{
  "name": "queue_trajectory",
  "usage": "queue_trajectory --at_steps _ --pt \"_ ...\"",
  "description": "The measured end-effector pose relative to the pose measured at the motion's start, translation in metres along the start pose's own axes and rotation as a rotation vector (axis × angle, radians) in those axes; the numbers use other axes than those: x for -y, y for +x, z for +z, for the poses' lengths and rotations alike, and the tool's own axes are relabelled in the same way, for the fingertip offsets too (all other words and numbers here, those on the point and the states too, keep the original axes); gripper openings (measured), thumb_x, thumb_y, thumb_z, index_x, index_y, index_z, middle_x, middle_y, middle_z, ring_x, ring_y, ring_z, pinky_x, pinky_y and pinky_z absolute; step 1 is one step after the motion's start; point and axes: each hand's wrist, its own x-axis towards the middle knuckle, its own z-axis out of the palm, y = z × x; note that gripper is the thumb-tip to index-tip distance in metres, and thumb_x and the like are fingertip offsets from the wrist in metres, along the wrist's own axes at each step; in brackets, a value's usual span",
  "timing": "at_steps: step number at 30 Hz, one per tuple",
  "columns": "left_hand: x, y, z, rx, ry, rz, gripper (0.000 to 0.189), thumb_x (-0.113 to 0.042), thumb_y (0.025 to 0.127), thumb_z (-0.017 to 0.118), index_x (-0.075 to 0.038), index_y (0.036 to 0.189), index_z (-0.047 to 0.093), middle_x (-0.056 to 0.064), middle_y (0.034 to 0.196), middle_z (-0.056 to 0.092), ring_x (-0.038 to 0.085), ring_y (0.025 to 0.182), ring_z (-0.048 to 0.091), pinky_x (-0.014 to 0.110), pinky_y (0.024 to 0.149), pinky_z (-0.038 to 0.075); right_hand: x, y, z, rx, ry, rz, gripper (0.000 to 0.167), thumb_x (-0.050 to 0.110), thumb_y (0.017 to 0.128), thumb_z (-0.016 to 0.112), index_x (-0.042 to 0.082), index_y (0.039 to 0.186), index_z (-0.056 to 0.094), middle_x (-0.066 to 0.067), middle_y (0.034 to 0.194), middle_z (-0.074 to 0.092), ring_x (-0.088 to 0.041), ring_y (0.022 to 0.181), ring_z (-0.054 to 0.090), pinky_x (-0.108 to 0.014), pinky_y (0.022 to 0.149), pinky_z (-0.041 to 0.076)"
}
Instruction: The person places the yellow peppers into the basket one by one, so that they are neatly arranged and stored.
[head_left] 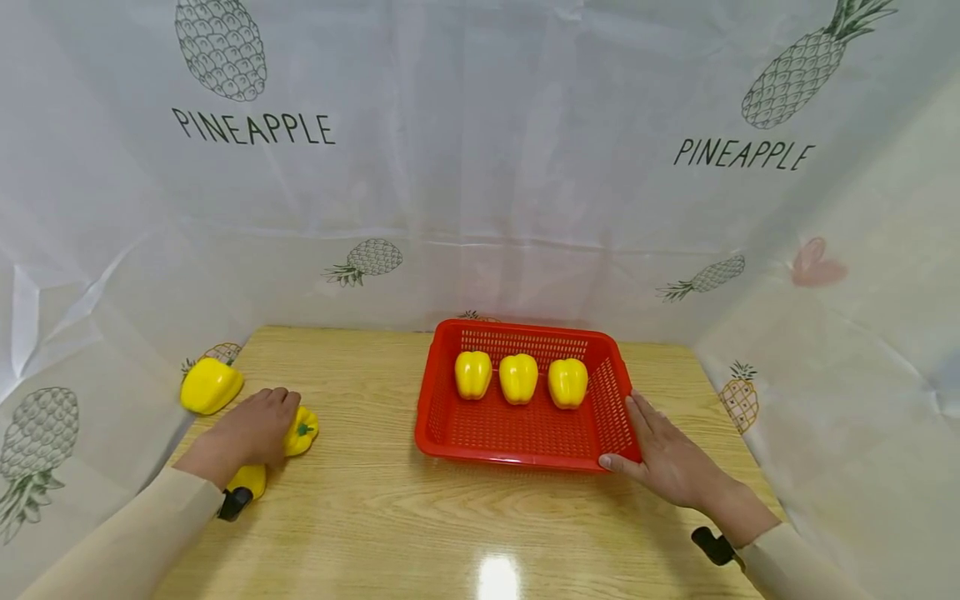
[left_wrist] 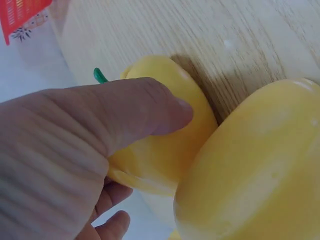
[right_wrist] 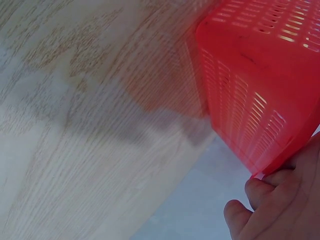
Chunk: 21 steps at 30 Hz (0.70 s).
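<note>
My left hand [head_left: 258,421] grips a yellow bell pepper [head_left: 302,431] with a green stem at the table's left side. In the left wrist view the thumb lies across this pepper [left_wrist: 165,150], and the other fingers are partly hidden behind it. A second yellow pepper [head_left: 250,478] sits close by, under the wrist in the head view. Another pepper [head_left: 212,386] lies beyond the hand at the left edge. My right hand [head_left: 671,458] rests against the right side of a red plastic basket [head_left: 517,459], fingers straight along the rim and thumb at the near corner.
Three yellow peppers stand in a row inside the basket: left [head_left: 473,375], middle [head_left: 518,379] and right [head_left: 567,384]. The wooden table [head_left: 360,517] backs onto a pale sheet [head_left: 480,167] printed with pineapples, which also hangs along both sides.
</note>
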Motion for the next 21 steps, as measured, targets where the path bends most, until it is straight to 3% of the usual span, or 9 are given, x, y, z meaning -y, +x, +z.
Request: queue_trajectory --at_steps 5,9,14,21 --pt "0.001 0.009 0.003 -0.005 -0.05 -0.008 0.073 -0.013 0.07 0.086 0.012 0.127 0.048 0.026 0.112 0.058 0.038 0.096 0.058 0.057 0.093 0.053 0.0 0.0 0.0 0.008 0.004 0.005 0.113 0.074 0.096 0.055 -0.009 0.164 0.018 -0.03 0.172 0.017 -0.056 0.152 0.03 -0.068 0.121 0.031" --pt "-0.004 0.02 0.005 -0.038 -0.066 -0.012 0.066 -0.015 0.079 0.085 0.013 0.125 0.048 0.025 0.107 0.058 0.036 0.091 0.059 0.055 0.087 0.055 0.001 0.0 0.0 0.015 0.005 0.01 0.114 0.075 0.096 0.054 -0.008 0.164 0.017 -0.029 0.172 0.016 -0.055 0.153 0.029 -0.068 0.122 0.03" --pt "-0.018 0.036 0.005 -0.102 -0.087 -0.024 0.07 -0.023 0.081 0.088 0.015 0.123 0.047 0.024 0.101 0.059 0.037 0.088 0.06 0.055 0.085 0.056 0.001 0.0 0.0 0.016 0.006 0.013 0.114 0.075 0.096 0.055 -0.009 0.164 0.018 -0.029 0.172 0.016 -0.055 0.153 0.029 -0.067 0.122 0.029" --pt "-0.047 0.06 0.005 -0.138 -0.169 -0.113 0.076 -0.035 0.086 0.087 0.014 0.127 0.045 0.024 0.1 0.055 0.035 0.084 0.057 0.052 0.08 0.058 0.001 0.001 0.001 0.01 0.006 0.013 0.114 0.075 0.095 0.055 -0.008 0.164 0.018 -0.029 0.172 0.017 -0.055 0.152 0.031 -0.068 0.121 0.031"
